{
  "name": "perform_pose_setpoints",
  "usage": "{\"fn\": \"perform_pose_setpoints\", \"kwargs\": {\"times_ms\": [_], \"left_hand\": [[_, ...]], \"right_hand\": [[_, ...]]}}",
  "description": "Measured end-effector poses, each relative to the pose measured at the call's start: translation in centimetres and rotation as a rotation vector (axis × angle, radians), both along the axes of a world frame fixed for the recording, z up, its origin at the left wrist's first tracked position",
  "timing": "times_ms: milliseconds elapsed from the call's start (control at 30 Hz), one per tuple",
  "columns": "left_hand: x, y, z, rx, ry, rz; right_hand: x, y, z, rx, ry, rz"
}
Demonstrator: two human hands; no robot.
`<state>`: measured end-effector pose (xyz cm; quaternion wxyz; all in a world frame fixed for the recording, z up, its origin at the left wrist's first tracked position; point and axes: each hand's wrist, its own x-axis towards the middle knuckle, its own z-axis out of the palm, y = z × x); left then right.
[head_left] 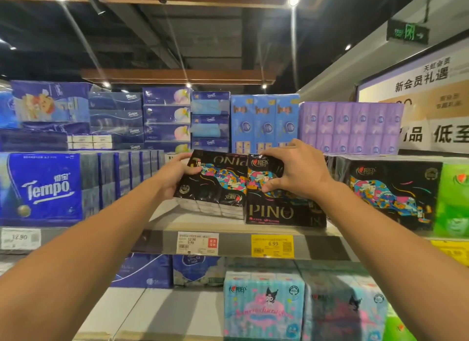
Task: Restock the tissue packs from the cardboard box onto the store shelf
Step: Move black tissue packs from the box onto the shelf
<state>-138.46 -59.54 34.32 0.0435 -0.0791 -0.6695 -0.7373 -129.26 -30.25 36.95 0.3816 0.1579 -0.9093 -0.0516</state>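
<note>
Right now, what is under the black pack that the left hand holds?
The black pack is tilted; its near edge rests on the shelf. The left hand grips its left side. What lies behind and beneath its far part is hidden.

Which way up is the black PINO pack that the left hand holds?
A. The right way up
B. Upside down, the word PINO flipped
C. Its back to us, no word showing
B. On the black pack gripped by the left hand, PINO reads flipped along the top edge, while the pack under the right hand shows PINO upright near its bottom.
</note>
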Motion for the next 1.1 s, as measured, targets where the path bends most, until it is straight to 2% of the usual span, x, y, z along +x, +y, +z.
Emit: {"fn": "perform_pose_setpoints", "kwargs": {"times_ms": [67,200,333,500,600,733,833,900,967,1000,1033,1100], "left_hand": [[-0.2,0.2,-0.1,0.072,0.098,0.061],[-0.4,1.0,-0.9,0.069,0.240,0.077],[-0.3,0.8,-1.1,0.038,0.242,0.056],[0.2,-0.8,-1.3,-0.115,0.162,0.119],[1.0,-0.1,0.3,-0.369,0.307,0.218],[0.4,2.2,4.1,-1.015,0.451,0.396],[-0.1,4.7,6.3,-1.396,0.328,0.274],[-0.1,6.2,6.8,-1.543,0.230,0.205],[-0.5,7.0,7.0,-1.530,0.258,0.210],[-0.5,7.1,6.9,-1.437,0.321,0.237],[-0.6,6.9,6.6,-1.256,0.390,0.266],[-0.4,6.1,5.6,-0.706,0.428,0.247]], "right_hand": [[0.1,0.0,-0.3,-0.001,0.014,0.001],[0.4,0.1,-0.7,-0.021,0.037,0.008],[0.9,0.0,-0.9,-0.021,0.039,-0.002],[1.3,-0.4,-0.9,-0.036,0.036,-0.009],[1.4,-0.6,-0.8,-0.039,0.026,-0.020],[1.7,-0.7,-0.7,-0.039,0.016,-0.027],[2.0,-0.8,-0.8,-0.034,0.023,-0.020],[2.1,-0.8,-0.9,-0.041,0.024,-0.010],[2.3,-0.8,-0.9,-0.037,0.031,-0.010],[2.3,-0.7,-1.0,-0.037,0.042,-0.009],[2.3,-0.7,-1.0,-0.037,0.054,-0.006],[2.1,-0.7,-1.1,-0.038,0.064,-0.007]]}}
